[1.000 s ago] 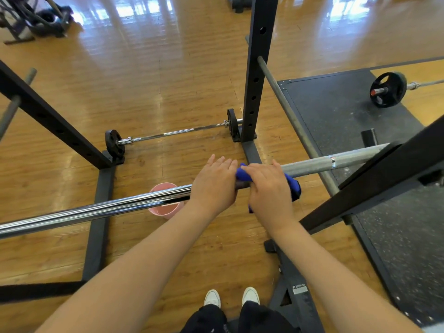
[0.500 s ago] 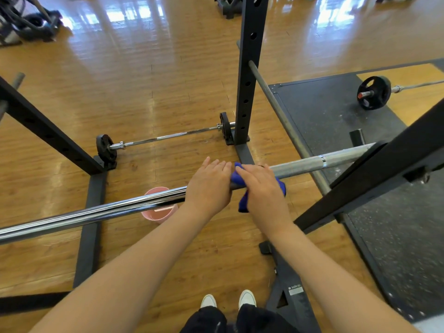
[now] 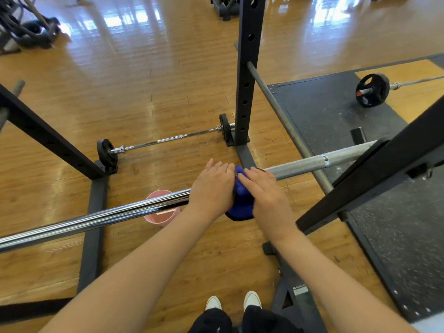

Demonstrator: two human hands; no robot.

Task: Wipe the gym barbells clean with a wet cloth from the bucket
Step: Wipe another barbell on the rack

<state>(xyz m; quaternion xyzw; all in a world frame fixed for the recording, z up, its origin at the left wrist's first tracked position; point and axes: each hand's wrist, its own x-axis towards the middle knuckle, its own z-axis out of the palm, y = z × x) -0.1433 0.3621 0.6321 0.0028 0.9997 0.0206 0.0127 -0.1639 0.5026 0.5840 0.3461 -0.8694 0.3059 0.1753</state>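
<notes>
Wiping looks mid-course on the racked barbell [image 3: 101,216]; the blue cloth [image 3: 241,203] drapes over its shaft near the middle, between both hands; the left hand [image 3: 212,188] lies over the bar with fingers fairly straight, touching the cloth's edge; the right hand [image 3: 265,193] presses the cloth down, fingers extended; the pink bucket [image 3: 161,218] stands on the floor beneath; two loaded barbells, one [image 3: 165,140] behind the rack and another [image 3: 374,88] on the mat, likely remain.
</notes>
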